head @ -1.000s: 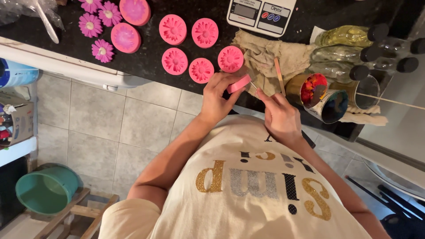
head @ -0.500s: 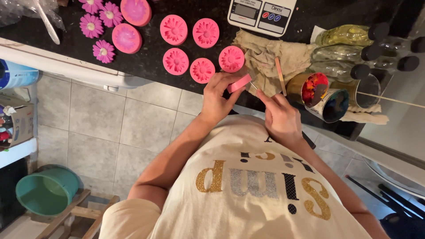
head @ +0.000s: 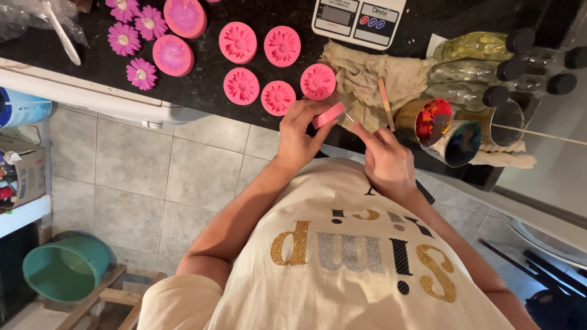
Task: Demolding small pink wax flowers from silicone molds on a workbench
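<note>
I saw the round pink flower mould point(head: 328, 114) tilted on edge, a thin metal pin point(head: 349, 117) touching its rim.

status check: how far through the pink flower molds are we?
Done, by the look: four purple flowers lie unmolded on the black counter. In hand: left hand holds one pink mold on edge, right hand works a thin tool at it. Left: five flower molds and two round pink pieces lie untouched nearby.
</note>
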